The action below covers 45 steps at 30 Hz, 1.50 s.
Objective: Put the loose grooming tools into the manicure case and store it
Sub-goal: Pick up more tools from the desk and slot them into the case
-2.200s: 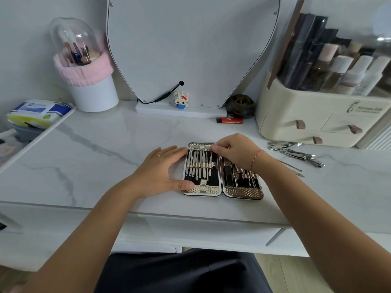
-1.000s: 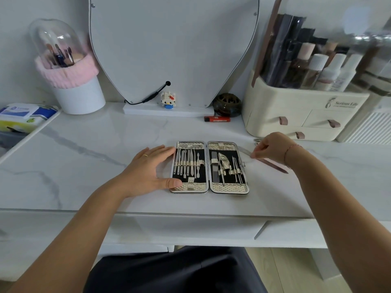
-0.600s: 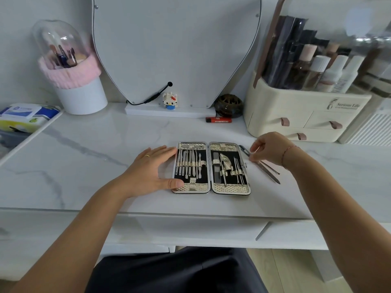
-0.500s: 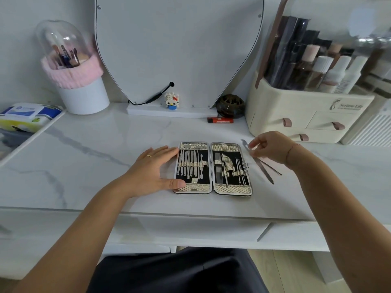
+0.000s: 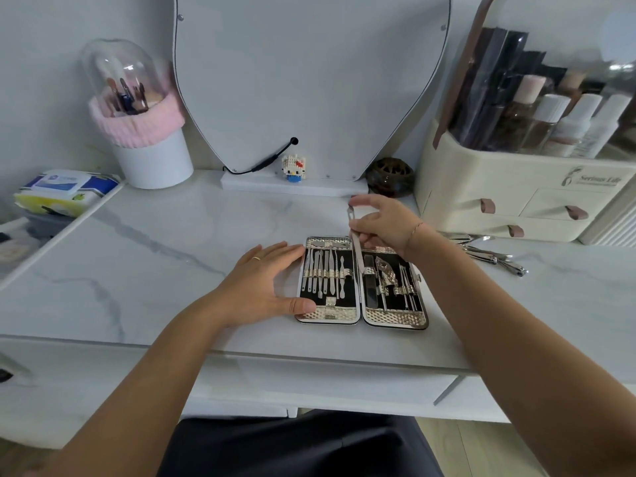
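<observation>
Manicure case [image 5: 395,316] lies open, left hand [image 5: 261,287] flat against its edge, right hand [image 5: 385,223] pinching a slim tool [image 5: 356,251] above it.

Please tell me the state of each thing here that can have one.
manicure case: open, flat on the table
metal tool: pinched by the right hand, lower end over the case
left hand: flat, touching the case's left edge
loose tools: lying outside the case
drawers: closed

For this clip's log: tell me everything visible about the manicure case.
The manicure case lies open flat on the marbled tabletop, two hinged halves with black lining and shiny textured ends. Slim metal tools sit under straps in both halves. The left hand rests against its left edge; the right hand holds a long tool above the hinge.
</observation>
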{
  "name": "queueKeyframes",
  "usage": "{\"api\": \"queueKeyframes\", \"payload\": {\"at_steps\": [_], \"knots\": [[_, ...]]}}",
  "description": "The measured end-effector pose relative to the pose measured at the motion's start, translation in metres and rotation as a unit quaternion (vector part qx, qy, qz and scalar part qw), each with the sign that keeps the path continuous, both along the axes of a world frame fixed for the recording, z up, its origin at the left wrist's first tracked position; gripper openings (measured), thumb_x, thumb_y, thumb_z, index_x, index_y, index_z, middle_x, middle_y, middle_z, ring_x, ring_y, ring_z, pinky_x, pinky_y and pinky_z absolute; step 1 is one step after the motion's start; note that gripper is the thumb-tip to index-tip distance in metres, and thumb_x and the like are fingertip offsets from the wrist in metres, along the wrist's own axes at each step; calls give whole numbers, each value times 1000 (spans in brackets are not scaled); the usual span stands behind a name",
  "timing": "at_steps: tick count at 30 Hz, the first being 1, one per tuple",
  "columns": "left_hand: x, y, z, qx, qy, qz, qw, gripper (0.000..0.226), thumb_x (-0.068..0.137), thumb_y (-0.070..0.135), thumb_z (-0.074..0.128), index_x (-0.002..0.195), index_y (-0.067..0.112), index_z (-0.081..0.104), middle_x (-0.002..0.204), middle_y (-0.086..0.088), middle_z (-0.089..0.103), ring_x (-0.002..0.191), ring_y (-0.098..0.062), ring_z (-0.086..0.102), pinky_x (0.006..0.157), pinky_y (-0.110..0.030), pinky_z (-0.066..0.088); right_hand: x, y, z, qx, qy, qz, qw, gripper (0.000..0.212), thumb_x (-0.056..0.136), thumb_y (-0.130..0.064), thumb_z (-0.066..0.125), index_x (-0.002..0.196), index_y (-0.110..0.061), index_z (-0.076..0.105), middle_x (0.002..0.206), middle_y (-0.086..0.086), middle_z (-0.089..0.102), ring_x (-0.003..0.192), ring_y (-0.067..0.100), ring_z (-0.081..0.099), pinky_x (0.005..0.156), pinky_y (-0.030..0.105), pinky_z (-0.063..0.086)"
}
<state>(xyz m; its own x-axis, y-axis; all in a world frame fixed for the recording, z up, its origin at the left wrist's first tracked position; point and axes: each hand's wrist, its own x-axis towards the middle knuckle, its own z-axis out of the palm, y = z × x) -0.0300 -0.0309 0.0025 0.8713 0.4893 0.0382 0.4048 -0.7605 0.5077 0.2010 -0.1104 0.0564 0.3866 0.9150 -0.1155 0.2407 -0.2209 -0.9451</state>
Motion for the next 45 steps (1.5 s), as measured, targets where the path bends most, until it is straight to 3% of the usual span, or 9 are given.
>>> {"api": "queueKeyframes", "payload": {"at_steps": [7,11,20,27,31,33,42,45], "knots": [[1,1,0,3,-2,1,1000,119,48,96,37,147,33,16,153,16,20,136,7,4,114,-27,-3,2,13,-7,10,-36,-22,999,64,84,3,62,140,-14,36,64,9,60,53,15,57,52,25,56],[0,0,0,-1,-1,2,1000,118,48,95,38,147,34,16,153,16,20,136,8,3,114,-26,-4,5,14,-6,-10,-56,2,998,54,84,2,62,135,-8,44,64,9,60,46,8,59,53,21,55],[0,0,1,4,-3,1,1000,115,50,94,39,146,36,15,152,17,20,136,8,4,113,-25,-4,7,20,-4,-12,-48,-13,999,47,85,5,60,127,-9,46,62,11,59,43,11,59,52,24,57],[0,-1,2,4,1,1,1000,118,49,95,37,147,34,15,151,19,19,136,8,3,114,-26,-4,8,20,-5,-38,-138,22,989,19,82,-7,67,100,-4,64,74,6,67,55,9,57,48,16,47],[0,-1,2,5,3,0,1000,119,48,96,35,147,33,15,153,15,19,135,8,3,115,-28,-3,7,23,-6,-62,-242,32,968,6,80,-15,69,84,-11,73,73,-4,66,71,12,58,70,25,51],[0,-1,2,7,3,1,1000,120,48,97,35,147,32,16,153,14,19,134,9,3,115,-27,-4,7,24,-5,-81,-268,44,959,8,81,-18,68,81,-12,74,77,0,68,71,13,56,70,28,50],[0,-2,3,6,4,4,1000,122,47,97,34,147,30,17,153,14,19,135,8,4,116,-28,-3,6,24,-4,-103,-294,51,949,10,83,-20,66,77,-15,73,88,6,72,77,26,58,87,41,53],[0,-2,3,7,5,5,1000,122,46,97,34,147,30,17,153,15,19,135,8,4,116,-29,-3,7,25,-4,-107,-282,36,953,9,83,-20,67,80,-14,73,93,6,72,86,23,61,86,38,53]]}}
